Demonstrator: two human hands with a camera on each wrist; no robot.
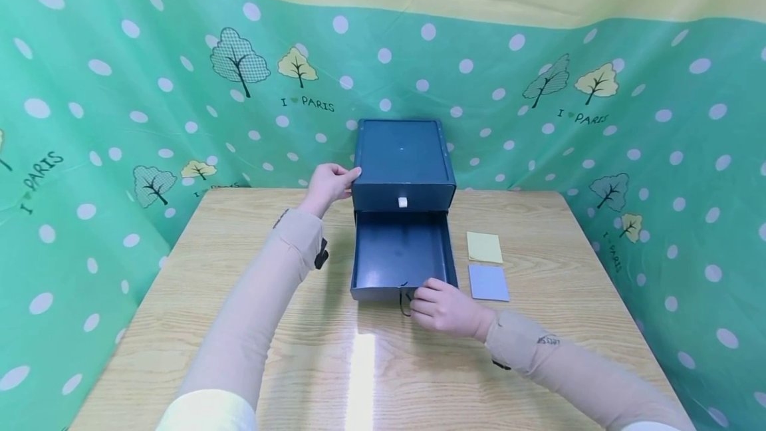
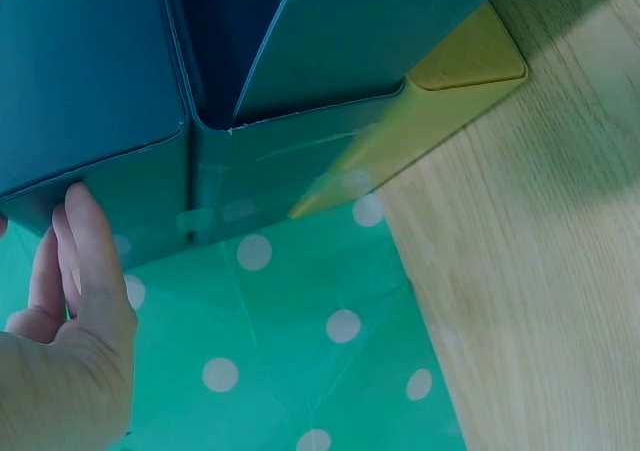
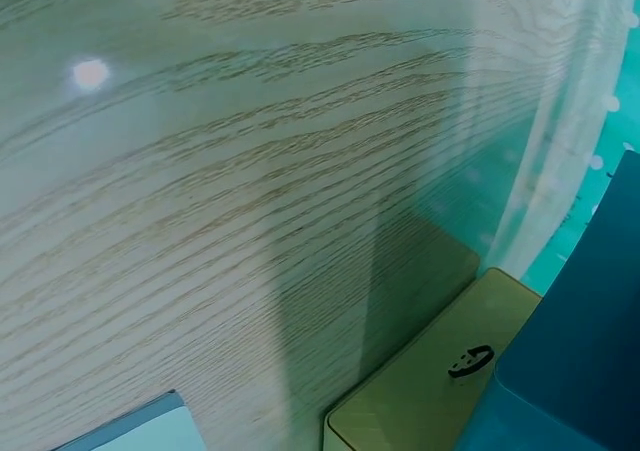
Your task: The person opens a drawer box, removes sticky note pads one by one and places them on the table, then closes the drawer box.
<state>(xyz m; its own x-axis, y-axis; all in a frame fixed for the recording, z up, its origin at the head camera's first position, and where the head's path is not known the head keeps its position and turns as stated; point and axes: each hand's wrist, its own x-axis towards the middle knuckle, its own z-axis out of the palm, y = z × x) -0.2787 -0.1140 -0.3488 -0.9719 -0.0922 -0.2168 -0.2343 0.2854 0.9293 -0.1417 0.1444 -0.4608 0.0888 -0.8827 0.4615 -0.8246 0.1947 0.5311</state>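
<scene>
A dark blue drawer cabinet (image 1: 401, 151) stands at the table's back edge, its top drawer pushed in. The drawer (image 1: 401, 251) below is pulled out and holds nothing. My left hand (image 1: 328, 186) steadies the cabinet's upper left side, thumb at the top edge; the left wrist view shows its straight fingers (image 2: 92, 241) pressed to the side wall. At the front of the pulled-out drawer, my right hand (image 1: 445, 309) has its fingers curled at a thin black handle (image 1: 402, 302), partly hidden by the hand. The right hand is out of sight in the right wrist view.
A yellow sticky note pad (image 1: 484, 247) and a blue one (image 1: 488, 283) lie right of the drawer. A white knob (image 1: 403, 202) marks the top drawer. Below sits a yellow drawer (image 3: 430, 371) with a black loop. A green dotted curtain (image 1: 179, 85) hangs around the table.
</scene>
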